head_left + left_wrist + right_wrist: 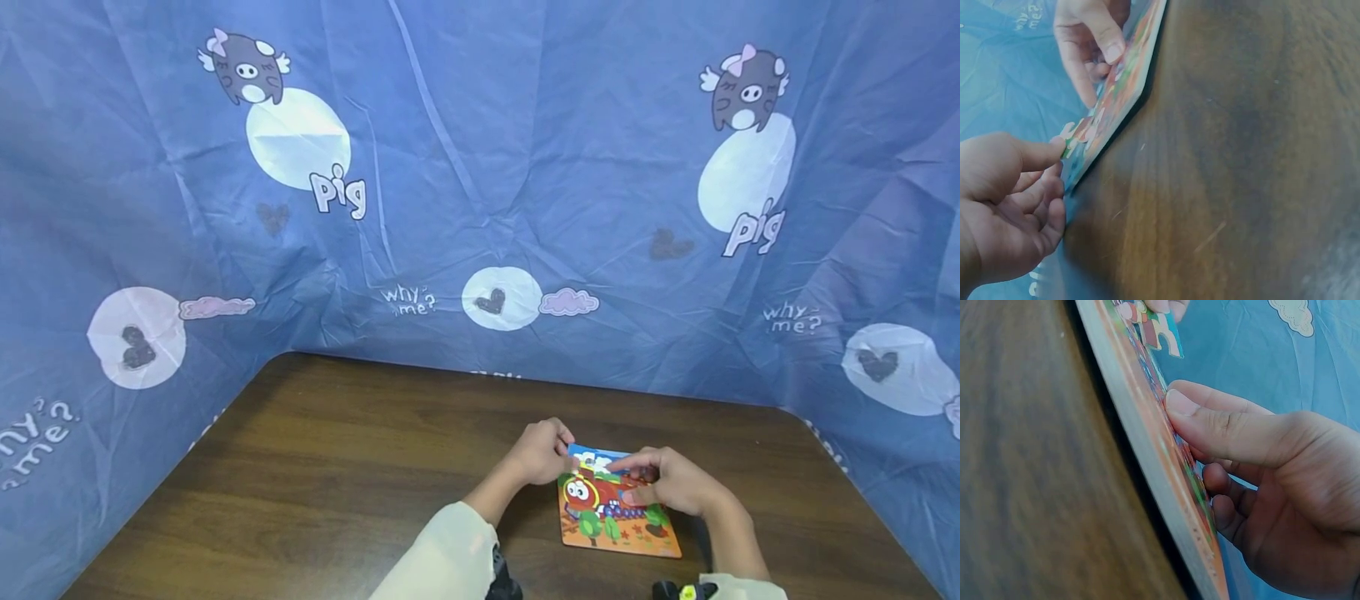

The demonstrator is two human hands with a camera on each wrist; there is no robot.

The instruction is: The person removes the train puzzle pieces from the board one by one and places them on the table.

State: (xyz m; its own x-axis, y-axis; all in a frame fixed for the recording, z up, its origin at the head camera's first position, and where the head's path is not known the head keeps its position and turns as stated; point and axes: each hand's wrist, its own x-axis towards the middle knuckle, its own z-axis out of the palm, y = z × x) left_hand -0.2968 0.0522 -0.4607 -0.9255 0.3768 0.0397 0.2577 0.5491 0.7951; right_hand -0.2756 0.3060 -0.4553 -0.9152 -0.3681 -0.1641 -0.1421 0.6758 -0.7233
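A colourful jigsaw puzzle board (615, 533) with a red cartoon train and green trees lies on the table. At its upper left corner my left hand (542, 452) pinches a puzzle piece (1079, 134) between thumb and forefinger. In the right wrist view that puzzle piece (1163, 334) stands tilted up from the picture, its notched edge showing. My right hand (675, 483) is over the board's right side, thumb (1210, 428) and fingers spread apart and touching the picture. Its forefinger reaches toward the white clouds near the top.
The brown wooden table (337, 467) extends around the board, mostly to the left. A blue cloth (450, 208) printed with pigs, hearts and words hangs behind the table and along both sides. Dark wrist devices (504, 577) sit by the pale sleeves.
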